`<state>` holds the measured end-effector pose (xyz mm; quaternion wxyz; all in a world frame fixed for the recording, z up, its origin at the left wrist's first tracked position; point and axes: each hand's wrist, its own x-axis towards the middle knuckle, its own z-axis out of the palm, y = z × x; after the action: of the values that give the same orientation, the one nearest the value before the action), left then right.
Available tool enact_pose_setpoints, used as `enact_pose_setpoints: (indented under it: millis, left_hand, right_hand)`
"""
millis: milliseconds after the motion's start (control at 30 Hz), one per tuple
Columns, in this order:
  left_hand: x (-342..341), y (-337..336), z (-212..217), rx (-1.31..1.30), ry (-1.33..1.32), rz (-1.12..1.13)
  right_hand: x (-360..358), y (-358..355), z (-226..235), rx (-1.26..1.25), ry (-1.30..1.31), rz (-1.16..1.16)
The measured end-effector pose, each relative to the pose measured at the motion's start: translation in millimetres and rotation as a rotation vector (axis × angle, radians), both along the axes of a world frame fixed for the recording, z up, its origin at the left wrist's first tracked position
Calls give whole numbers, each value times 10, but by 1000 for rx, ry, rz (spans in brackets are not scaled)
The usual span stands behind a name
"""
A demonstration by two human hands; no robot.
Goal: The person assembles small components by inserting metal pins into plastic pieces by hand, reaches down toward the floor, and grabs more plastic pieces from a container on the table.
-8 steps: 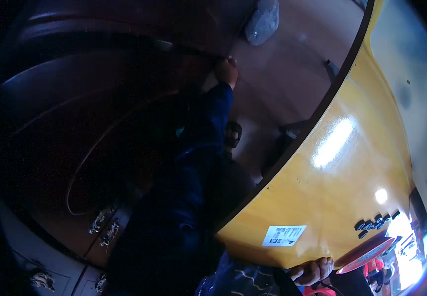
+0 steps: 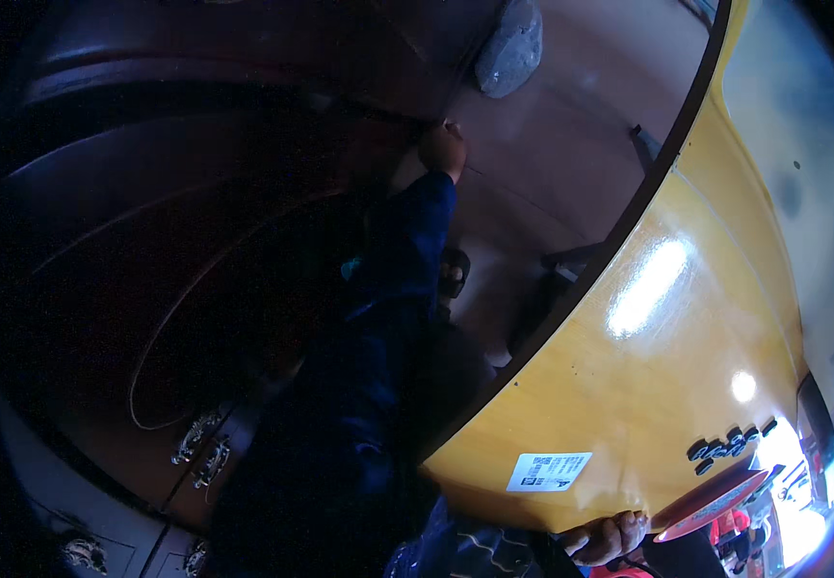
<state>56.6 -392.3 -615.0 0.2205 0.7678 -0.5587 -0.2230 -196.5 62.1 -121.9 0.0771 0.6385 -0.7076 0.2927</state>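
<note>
My left hand [image 2: 442,149], at the end of a dark blue sleeve, reaches far into the shadow. Its fingers are closed at the edge of a dark, glossy wooden panel [image 2: 273,77]; what they hold is hidden. Near the lower edge, my right hand [image 2: 612,538] has its fingers curled over the rim of a yellow, shiny board [image 2: 619,385] with a dark edge. A white printed label [image 2: 549,472] is stuck on the board, close to that hand. Just right of those fingers lies a red-rimmed disc [image 2: 711,506] with a grey face.
A grey stone [image 2: 510,48] lies on the brownish floor [image 2: 552,154]. Metal legs [image 2: 643,143] stand by the board. A foot in a dark sandal [image 2: 453,272] shows beside my sleeve. Small black pieces [image 2: 725,445] sit on the board. Cabinet doors with ornate handles [image 2: 210,460] are at lower left.
The view has shifted slightly, so the stone and my left hand appear a little lower. Both hands keep their places on the panel and the board.
</note>
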Motion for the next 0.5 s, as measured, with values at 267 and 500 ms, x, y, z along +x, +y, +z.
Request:
enact_pose_setpoints:
  millis: [267,500]
  left_hand:
    - [128,95,152,36,-7,-43]
    - [-18,93,209,37,2,-21]
  right_hand:
    - [2,33,-103,-7,-25,-14]
    - [-7,5,-139,-5,-22,-34]
